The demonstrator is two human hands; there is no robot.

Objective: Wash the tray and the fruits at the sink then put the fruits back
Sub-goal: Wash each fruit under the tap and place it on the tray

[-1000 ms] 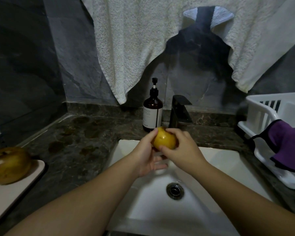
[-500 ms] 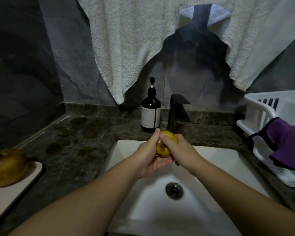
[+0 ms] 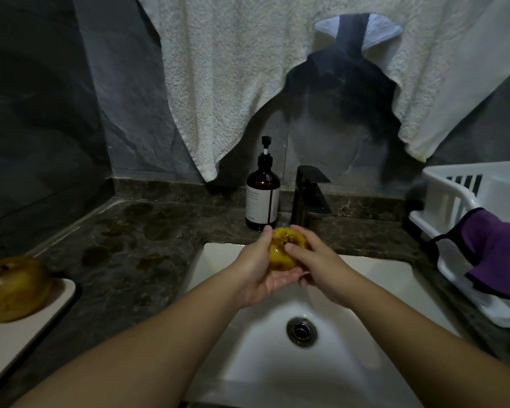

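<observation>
A small yellow fruit [image 3: 281, 248] with dark spots is held over the white sink [image 3: 365, 290], just below the black faucet [image 3: 309, 195]. My left hand [image 3: 258, 269] cups it from the left and below. Fingers of my right hand [image 3: 315, 266] curl over its right side. On the far left a larger brownish-yellow fruit [image 3: 12, 287] lies on a pale tray [image 3: 21, 334], which rests on the dark counter.
A brown soap pump bottle [image 3: 262, 195] stands left of the faucet. A white dish rack [image 3: 460, 231] with a purple cloth [image 3: 495, 248] draped on it fills the right counter. White towels [image 3: 248, 69] hang above. The drain [image 3: 301, 331] sits mid-basin.
The fruit has been turned between my hands, its spotted face now towards me. Both hands shifted slightly towards the faucet, my right fingers sliding across the fruit.
</observation>
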